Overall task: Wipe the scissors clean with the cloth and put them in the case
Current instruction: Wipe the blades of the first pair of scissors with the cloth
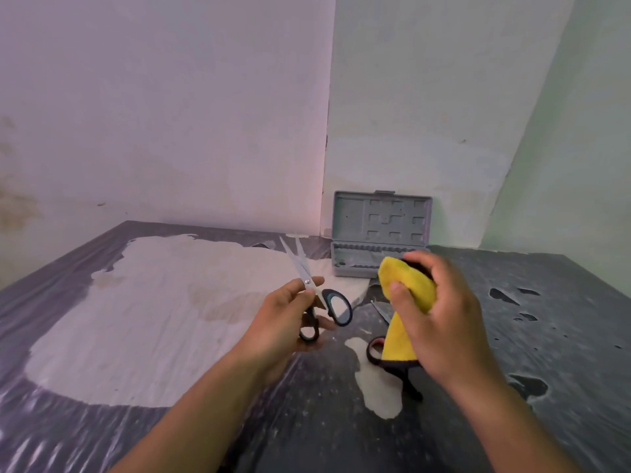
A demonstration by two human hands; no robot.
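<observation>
My left hand [283, 319] grips a pair of scissors [336, 306] with black and grey handles near the pivot, blades slightly apart and pointing up and away. My right hand [440, 312] holds a folded yellow cloth [408, 285] just right of those scissors, apart from them. A second pair of scissors [375, 351] with a reddish-black handle lies on the table, mostly hidden under the cloth and my right hand. The grey plastic case [380, 216] stands open against the wall corner, its lid upright, its tray behind the cloth.
The table [136, 302] has a dark, worn surface with a large pale patch where the covering has peeled. Walls close in behind and at the right. Dark holes mark the covering at the right side.
</observation>
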